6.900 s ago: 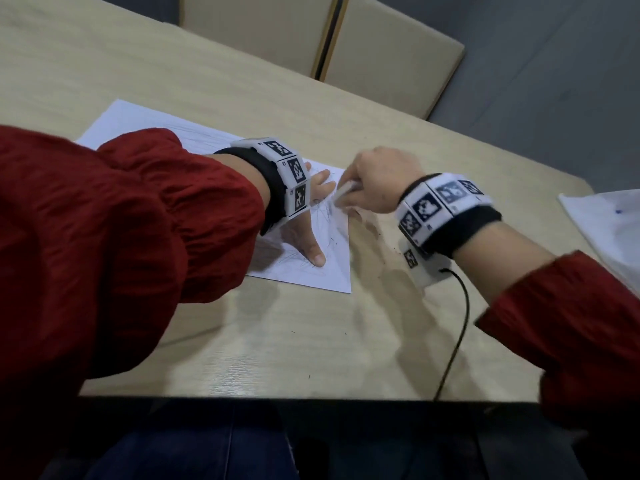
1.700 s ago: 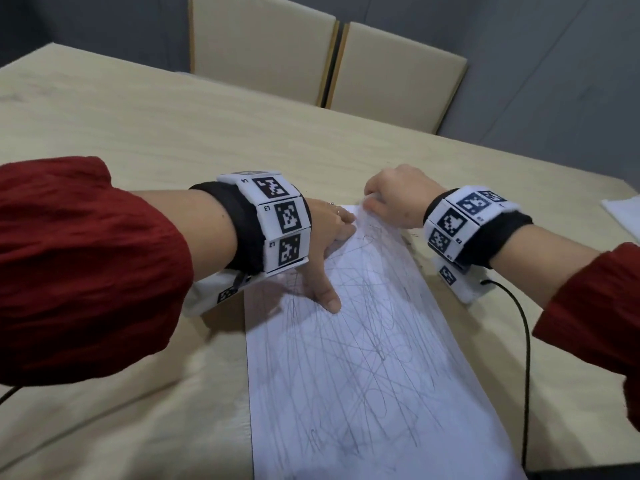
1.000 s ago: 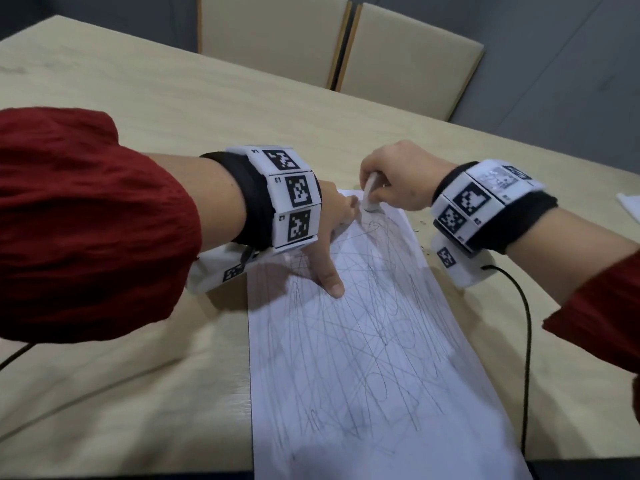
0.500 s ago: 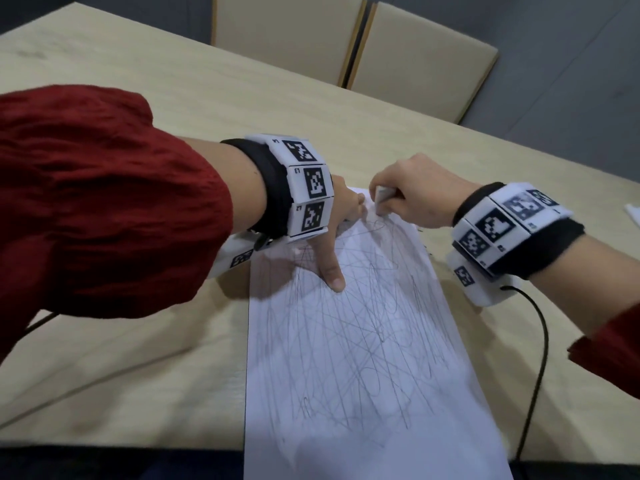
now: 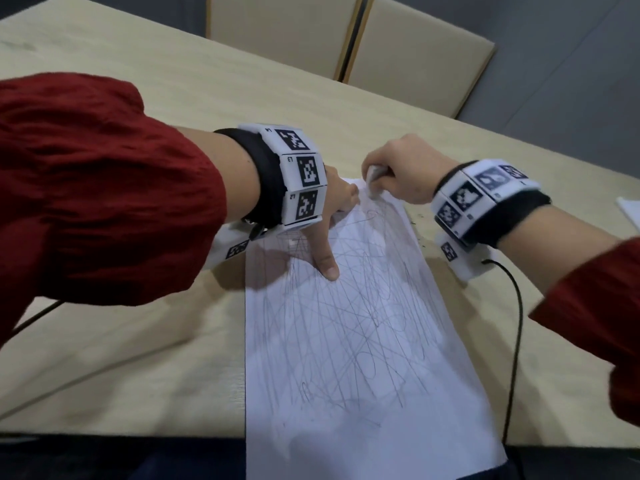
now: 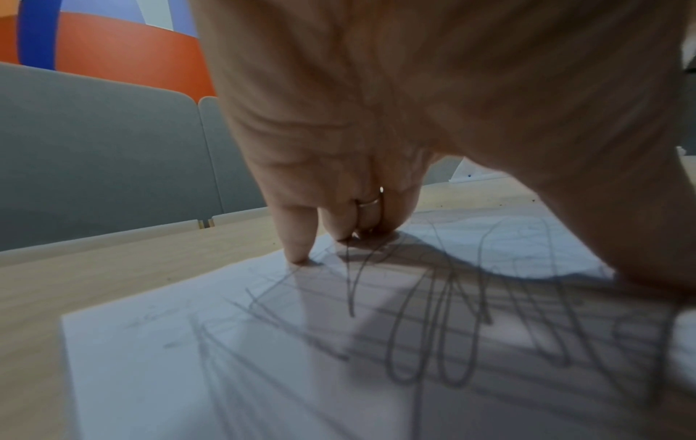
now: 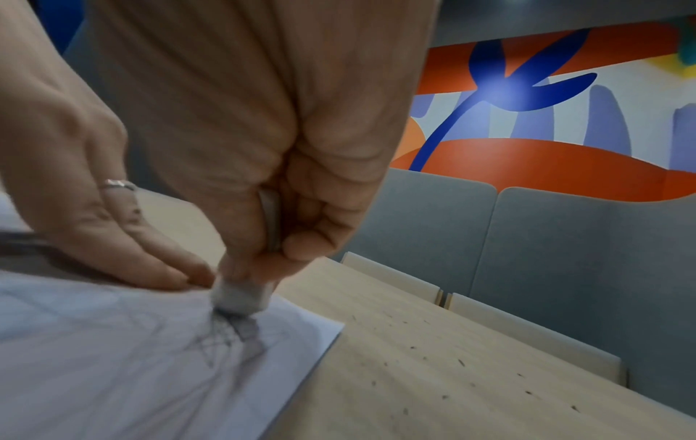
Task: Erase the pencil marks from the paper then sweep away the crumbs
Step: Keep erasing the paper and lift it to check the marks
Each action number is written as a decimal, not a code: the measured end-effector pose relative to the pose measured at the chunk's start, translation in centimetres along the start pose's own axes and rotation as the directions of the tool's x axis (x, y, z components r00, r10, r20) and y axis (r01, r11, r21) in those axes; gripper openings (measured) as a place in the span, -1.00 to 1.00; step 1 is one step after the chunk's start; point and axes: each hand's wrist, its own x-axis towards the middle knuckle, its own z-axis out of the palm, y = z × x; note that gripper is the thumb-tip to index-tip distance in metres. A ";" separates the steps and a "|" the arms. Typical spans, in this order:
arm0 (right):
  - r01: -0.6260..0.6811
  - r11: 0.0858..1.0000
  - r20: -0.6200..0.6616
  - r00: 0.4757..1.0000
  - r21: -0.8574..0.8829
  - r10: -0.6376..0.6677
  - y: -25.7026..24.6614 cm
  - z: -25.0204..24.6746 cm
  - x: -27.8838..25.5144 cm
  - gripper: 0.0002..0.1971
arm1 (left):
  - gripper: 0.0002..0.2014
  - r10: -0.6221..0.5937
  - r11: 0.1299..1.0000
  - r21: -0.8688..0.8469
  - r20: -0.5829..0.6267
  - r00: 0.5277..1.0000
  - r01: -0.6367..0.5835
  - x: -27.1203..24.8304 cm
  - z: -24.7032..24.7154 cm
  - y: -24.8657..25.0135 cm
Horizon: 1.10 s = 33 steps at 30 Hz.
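Observation:
A white paper (image 5: pixel 363 358) covered in grey pencil scribbles lies on the wooden table (image 5: pixel 138 341), its near end hanging over the table's front edge. My left hand (image 5: pixel 329 220) presses the far left part of the paper (image 6: pixel 263 357) flat, thumb and fingers spread straight. My right hand (image 5: pixel 398 171) pinches a white eraser (image 5: pixel 374 176) and holds its lower end on the paper's far corner. In the right wrist view the eraser (image 7: pixel 241 294) touches a dark patch of marks on the paper (image 7: pixel 113 372), close beside the left hand's fingers (image 7: pixel 162 268).
Dark eraser crumbs (image 7: pixel 452 363) are scattered on the table to the right of the paper's far corner (image 5: pixel 417 225). Two beige chairs (image 5: pixel 346 39) stand at the far edge. Another white sheet (image 5: pixel 628 209) lies at the far right. A black cable (image 5: pixel 516 323) runs from my right wrist.
Over seven seconds the paper was turned lengthwise toward me. In the last second my right hand kept moving the eraser back and forth over the far corner; the left hand stayed pressed on the paper.

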 end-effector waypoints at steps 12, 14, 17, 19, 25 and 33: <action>-0.016 0.994 -0.150 0.989 -0.106 0.000 0.2 0.6 -0.7 -0.90 | 0.15 0.046 0.996 0.079 0.045 0.998 -0.050 -0.8 -0.1 -0.2; 0.002 0.991 -0.112 0.994 -0.134 -0.018 0.6 0.3 -0.8 -0.88 | 0.03 0.040 0.994 0.097 0.070 0.997 -0.046 -0.7 -0.2 -0.3; 0.054 0.983 -0.034 0.998 -0.176 -0.061 1.2 -0.1 -1.3 -0.89 | 0.00 0.035 0.988 0.146 0.077 0.996 -0.046 -0.8 -0.3 -0.2; 0.071 0.978 -0.024 0.997 -0.196 -0.077 1.1 -0.4 -0.8 -0.91 | 0.05 0.025 0.986 0.159 0.097 0.995 -0.040 -0.7 -0.2 -0.2; 0.046 0.979 -0.114 0.991 -0.200 -0.070 1.2 0.2 -0.6 -0.87 | 0.15 0.027 0.989 0.141 0.103 0.994 -0.042 -0.2 -0.5 -0.6; 0.075 0.966 -0.085 0.992 -0.248 -0.098 1.1 -0.4 0.0 -0.87 | 0.14 0.044 0.983 0.173 0.117 0.992 -0.064 -0.4 -0.6 -0.1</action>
